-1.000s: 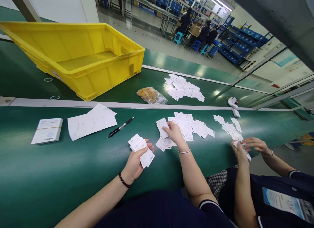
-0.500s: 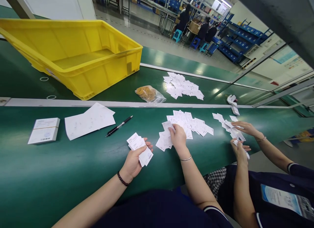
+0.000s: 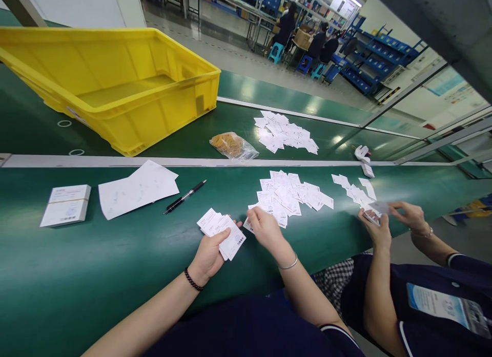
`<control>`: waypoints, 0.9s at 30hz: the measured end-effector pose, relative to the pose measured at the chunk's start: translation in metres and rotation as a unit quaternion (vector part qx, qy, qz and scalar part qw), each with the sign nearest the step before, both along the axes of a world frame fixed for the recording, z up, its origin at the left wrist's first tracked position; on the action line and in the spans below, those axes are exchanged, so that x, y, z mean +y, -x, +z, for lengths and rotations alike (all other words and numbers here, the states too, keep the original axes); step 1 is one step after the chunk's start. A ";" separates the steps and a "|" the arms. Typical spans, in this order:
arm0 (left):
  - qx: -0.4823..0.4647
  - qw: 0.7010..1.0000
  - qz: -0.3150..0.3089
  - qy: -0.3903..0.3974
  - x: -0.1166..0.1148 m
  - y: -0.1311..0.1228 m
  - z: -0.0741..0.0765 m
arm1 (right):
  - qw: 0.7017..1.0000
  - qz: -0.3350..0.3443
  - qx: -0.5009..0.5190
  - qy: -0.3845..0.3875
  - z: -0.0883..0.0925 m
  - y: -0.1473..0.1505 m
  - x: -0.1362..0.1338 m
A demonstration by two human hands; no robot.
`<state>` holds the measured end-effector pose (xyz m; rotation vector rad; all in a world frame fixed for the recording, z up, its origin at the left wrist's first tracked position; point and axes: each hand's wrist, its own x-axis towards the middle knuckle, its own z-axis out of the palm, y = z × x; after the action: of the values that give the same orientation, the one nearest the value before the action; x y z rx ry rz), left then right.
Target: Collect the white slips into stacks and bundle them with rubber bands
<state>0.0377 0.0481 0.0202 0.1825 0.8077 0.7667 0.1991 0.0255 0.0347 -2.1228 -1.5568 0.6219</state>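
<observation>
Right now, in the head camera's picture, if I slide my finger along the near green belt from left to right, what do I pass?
White banded packet → loose white sheets → black pen → left hand holding a fan of slips → right hand → co-worker's hands.

Near belt, left to right: banded card stack, loose sheets, pen, slip pile. Held slips in left hand, before the pen. Behind the rail: crate at left, then rubber-band bag, then second slip pile.
</observation>
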 end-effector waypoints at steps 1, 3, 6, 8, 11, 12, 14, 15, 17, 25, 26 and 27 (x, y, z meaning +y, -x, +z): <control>-0.010 1.000 0.001 -0.006 0.001 0.001 0.000 | 0.998 -0.039 -0.057 0.001 0.001 -0.011 0.004; -0.028 1.000 -0.001 -0.015 0.002 0.002 0.001 | 0.981 -0.104 -0.164 0.009 0.000 -0.032 0.010; -0.024 1.000 -0.004 -0.008 0.002 0.003 0.001 | 0.972 -0.126 -0.189 0.055 -0.007 -0.049 0.013; -0.013 1.000 -0.006 -0.007 0.002 0.003 0.000 | 0.976 -0.127 -0.160 0.074 -0.011 -0.050 0.014; -0.006 1.000 -0.013 -0.026 0.001 0.004 -0.002 | 0.972 -0.138 -0.179 0.063 -0.012 -0.046 0.014; -0.004 0.999 -0.015 -0.035 0.000 0.004 -0.003 | 0.970 -0.139 -0.192 0.058 -0.012 -0.045 0.015; 0.002 0.999 -0.018 -0.049 0.000 0.004 -0.004 | 0.970 -0.138 -0.192 0.060 -0.010 -0.044 0.015; 0.005 0.998 -0.019 -0.053 0.000 0.004 -0.004 | 0.972 -0.137 -0.180 0.064 -0.009 -0.045 0.015; 0.009 0.998 -0.018 -0.054 0.000 0.004 -0.005 | 0.976 -0.134 -0.155 0.070 -0.007 -0.049 0.016; 0.007 0.998 -0.027 -0.050 0.000 0.004 -0.005 | 0.978 0.066 -0.192 0.054 0.010 -0.085 0.036; 0.008 0.998 -0.033 -0.051 0.000 0.004 -0.005 | 0.974 0.087 -0.198 0.063 0.011 -0.088 0.041; 0.010 0.998 -0.038 -0.052 0.000 0.004 -0.004 | 0.971 0.102 -0.204 0.066 0.011 -0.090 0.044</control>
<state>0.0333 0.0484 0.0164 0.3124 0.7770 0.7369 0.2891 0.0699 0.0455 -2.3138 -2.0238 0.3735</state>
